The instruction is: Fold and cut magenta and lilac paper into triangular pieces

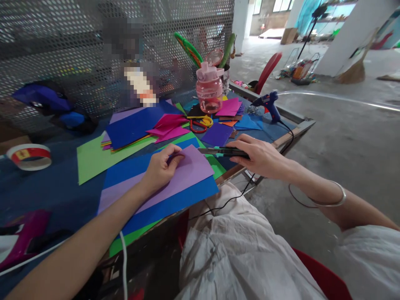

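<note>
My left hand (162,166) rests with curled fingers on a light purple paper sheet (187,173), pressing it down. That sheet lies on a blue sheet (175,202), which lies over green paper (90,158). My right hand (258,156) grips a dark utility knife with teal trim (218,152), whose tip points left toward the purple sheet's right corner. A silver bangle (334,200) circles my right wrist.
Stacked coloured paper (137,125), red and yellow scissors (200,123), a pink bottle (209,89) and a blue glue gun (270,104) with its black cord stand farther back. A tape roll (29,156) lies at left. A perforated metal screen (62,50) backs the table.
</note>
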{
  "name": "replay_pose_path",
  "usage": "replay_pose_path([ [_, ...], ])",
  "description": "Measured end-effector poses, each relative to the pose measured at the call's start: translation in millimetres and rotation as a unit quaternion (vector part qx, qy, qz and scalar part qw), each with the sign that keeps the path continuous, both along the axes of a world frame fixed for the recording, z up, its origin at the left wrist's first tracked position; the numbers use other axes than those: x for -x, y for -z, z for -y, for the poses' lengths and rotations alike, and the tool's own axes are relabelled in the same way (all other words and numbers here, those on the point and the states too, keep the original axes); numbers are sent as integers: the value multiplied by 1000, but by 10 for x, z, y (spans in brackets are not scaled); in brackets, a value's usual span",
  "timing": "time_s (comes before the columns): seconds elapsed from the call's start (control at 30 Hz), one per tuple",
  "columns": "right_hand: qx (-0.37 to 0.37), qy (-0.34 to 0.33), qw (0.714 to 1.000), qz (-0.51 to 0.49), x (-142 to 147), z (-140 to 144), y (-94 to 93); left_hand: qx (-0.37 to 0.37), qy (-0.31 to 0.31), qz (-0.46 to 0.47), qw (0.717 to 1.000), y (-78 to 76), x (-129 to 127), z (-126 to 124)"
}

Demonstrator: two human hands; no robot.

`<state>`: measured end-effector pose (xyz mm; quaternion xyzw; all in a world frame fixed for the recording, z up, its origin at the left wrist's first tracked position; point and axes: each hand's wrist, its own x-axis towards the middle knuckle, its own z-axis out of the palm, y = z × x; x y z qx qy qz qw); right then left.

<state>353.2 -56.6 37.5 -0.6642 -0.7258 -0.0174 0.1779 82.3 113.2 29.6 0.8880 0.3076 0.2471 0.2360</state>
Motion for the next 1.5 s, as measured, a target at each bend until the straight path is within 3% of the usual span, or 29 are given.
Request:
replay_pose_path([
  [0.13, 11, -14, 1000, 11, 22, 122, 5, 8, 27, -38, 999, 11, -3, -3],
  [0.23, -22, 34, 999, 11, -24, 138, 26, -5, 20, -49, 999, 6, 15, -14],
  [0.3, -57, 70, 996, 6, -86, 58, 66, -60, 13, -25, 998, 3, 39, -20],
  [0.37, -73, 83, 994, 2, -148, -90, 128, -165, 21, 17, 986, 0, 61, -21],
  [0.5, -76, 73, 994, 11, -146, -413, 217, -355, 72, 70, 929, -28, 73, -9],
  [0.63, -119, 19, 990, -70, 72, -510, 97, -418, 107, 76, 899, -99, 61, 5],
  [0.7, -25, -43, 986, -162, 202, -507, 5, -435, 101, 66, 892, -142, 63, 12],
  [0.8, 117, -59, 951, -279, 363, -565, -45, -453, 86, 40, 886, -195, 74, 32],
  [0.87, 134, -72, 916, -372, 444, -660, -12, -461, 87, 28, 882, -216, 85, 51],
  [0.97, 134, -162, 823, -527, 531, -827, 41, -475, 92, 24, 875, -261, 110, 74],
  [1.03, 135, -198, 791, -563, 556, -935, 29, -483, 74, 25, 872, -342, 148, 68],
  [1.1, 89, -198, 806, -551, 557, -1051, -33, -501, 25, 49, 864, -478, 218, 33],
  [1.2, -73, -183, 861, -470, 558, -1261, -187, -513, -85, 143, 842, -703, 375, -73],
  [1.27, -198, -171, 886, -383, 602, -1407, -297, -457, -157, 220, 847, -771, 468, -158],
  [1.33, -303, -172, 894, -281, 703, -1528, -380, -329, -197, 302, 872, -721, 507, -227],
  [1.4, -369, -188, 895, -164, 862, -1610, -410, -87, -152, 346, 922, -574, 482, -264],
  [1.43, -383, -198, 896, -106, 957, -1635, -401, 26, -109, 374, 921, -483, 451, -269],
  [1.5, -385, -212, 898, -7, 1156, -1660, -336, 208, -13, 418, 884, -317, 383, -262],
])
